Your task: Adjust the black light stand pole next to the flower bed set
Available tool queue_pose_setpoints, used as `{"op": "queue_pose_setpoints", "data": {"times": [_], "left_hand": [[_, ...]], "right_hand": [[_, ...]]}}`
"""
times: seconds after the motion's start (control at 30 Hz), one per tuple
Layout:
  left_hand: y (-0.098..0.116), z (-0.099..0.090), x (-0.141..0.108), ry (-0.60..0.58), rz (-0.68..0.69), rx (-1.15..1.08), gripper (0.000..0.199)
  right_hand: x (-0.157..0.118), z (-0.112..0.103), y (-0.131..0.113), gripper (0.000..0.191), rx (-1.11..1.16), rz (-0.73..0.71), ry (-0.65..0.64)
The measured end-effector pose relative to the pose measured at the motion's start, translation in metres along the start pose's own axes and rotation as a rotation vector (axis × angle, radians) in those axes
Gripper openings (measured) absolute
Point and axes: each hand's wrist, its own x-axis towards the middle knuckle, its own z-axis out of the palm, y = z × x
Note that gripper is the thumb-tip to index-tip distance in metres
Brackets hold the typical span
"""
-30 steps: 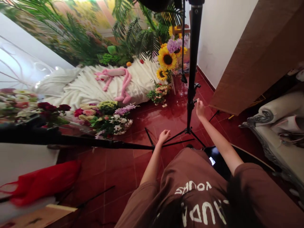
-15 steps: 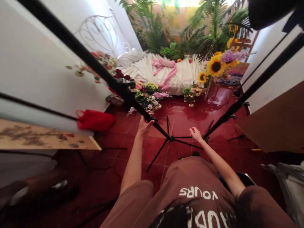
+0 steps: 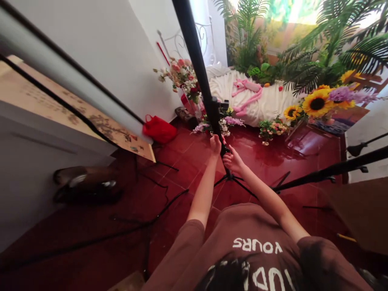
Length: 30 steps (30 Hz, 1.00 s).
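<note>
A black light stand (image 3: 203, 76) rises in front of me, its pole slanting up and to the left out of view. My left hand (image 3: 215, 145) is wrapped round the lower part of the pole from the left. Just below and to the right, my right hand (image 3: 234, 160) has its fingers curled at a small tightening knob (image 3: 226, 150) on the pole, the knob partly covered by them. Higher up the pole sits another clamp collar (image 3: 216, 106). The spread tripod legs (image 3: 229, 178) stand on the floor below my hands.
A second black stand (image 3: 336, 167) leans across on the right. Ahead lie a pink plush toy (image 3: 247, 87) on white cloth (image 3: 263, 109), sunflowers (image 3: 317, 103) and palms (image 3: 327, 44). To the left are a red bag (image 3: 159, 129), a painted panel (image 3: 118, 131) and cables on the red tiles (image 3: 178, 214).
My right hand has come left from beside the second stand to the knob on the pole. My view has turned left, and the stand's pole now looks more upright.
</note>
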Motion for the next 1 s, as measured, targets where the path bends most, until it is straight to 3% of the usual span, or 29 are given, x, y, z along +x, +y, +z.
{"op": "queue_pose_setpoints", "data": {"times": [0.17,0.37,0.53,0.67,0.77,0.87,1.0], "left_hand": [[0.003,0.006,-0.003,0.113,-0.025,-0.003,0.074],[0.000,0.006,-0.002,0.092,0.042,-0.018,0.076],[-0.002,0.004,0.000,0.067,0.039,-0.013,0.078],[-0.004,0.003,-0.001,0.066,0.030,0.007,0.078],[-0.006,0.003,-0.001,0.064,0.034,0.024,0.078],[-0.007,0.002,-0.001,0.076,0.050,0.037,0.078],[-0.007,0.001,-0.001,0.077,0.069,0.058,0.077]], "right_hand": [[0.005,0.013,0.000,0.053,0.262,-0.007,-0.032],[0.018,0.008,0.005,0.048,0.196,-0.100,-0.008],[0.021,0.003,0.002,0.039,-0.345,-0.319,0.166],[0.008,0.000,-0.022,0.032,-1.157,-0.633,0.246],[-0.004,0.004,-0.045,0.020,-1.670,-0.653,0.190],[-0.009,0.020,-0.064,0.017,-1.724,-0.711,0.132],[-0.003,0.070,-0.085,0.045,-1.488,-1.021,0.100]]}}
